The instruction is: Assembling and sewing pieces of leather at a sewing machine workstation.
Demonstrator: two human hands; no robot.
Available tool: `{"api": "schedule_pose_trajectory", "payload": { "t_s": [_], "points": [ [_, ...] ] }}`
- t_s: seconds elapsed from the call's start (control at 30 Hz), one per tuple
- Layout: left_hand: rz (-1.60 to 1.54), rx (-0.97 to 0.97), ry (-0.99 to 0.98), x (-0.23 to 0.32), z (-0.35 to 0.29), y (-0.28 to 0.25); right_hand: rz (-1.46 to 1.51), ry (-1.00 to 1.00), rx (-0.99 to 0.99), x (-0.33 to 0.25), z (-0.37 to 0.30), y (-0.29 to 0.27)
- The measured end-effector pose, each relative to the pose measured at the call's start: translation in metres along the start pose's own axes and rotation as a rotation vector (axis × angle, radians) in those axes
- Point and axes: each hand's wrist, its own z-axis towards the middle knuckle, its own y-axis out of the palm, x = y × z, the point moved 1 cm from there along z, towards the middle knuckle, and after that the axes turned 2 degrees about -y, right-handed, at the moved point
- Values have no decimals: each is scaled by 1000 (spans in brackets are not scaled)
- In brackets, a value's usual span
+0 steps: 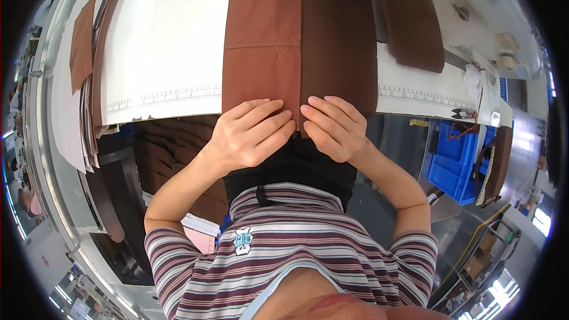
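Two hands [252, 135] [336, 128] touch two brown cloth panels [261, 71] [338, 53] on one table [169, 41]. One shirt [296, 225] is before the table.

White bench [166, 41], ruled near edge. Grey floor [379, 195] below bench. Shelving rack [493, 244], lit tube lights [496, 292] rightward of bench.

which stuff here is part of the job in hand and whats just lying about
Likely part of the job:
- reddish-brown fabric and dark brown fabric, side by side
- left hand and right hand, touching the fabric near the middle line

Apparently just lying about:
- blue tray at right
- brown piece at far left
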Motion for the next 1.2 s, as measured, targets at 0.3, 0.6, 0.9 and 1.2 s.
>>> {"api": "schedule_pose_trajectory", "payload": {
  "t_s": [0.3, 0.6, 0.9, 1.2],
  "points": [
    [-283, -54, -31, -39, 46, -10, 61, -121, -173, 8, 19, -14],
    [-84, -186, -73, -87, 62, 14, 123, -191, -320, 20, 42, -19],
    [-85, -230, -73, -105, 79, 16, 156, -162, -367, 48, 55, -15],
    [-55, -140, -10, -110, 83, 16, 136, -167, -390, 67, 63, -8]
  ]
}}
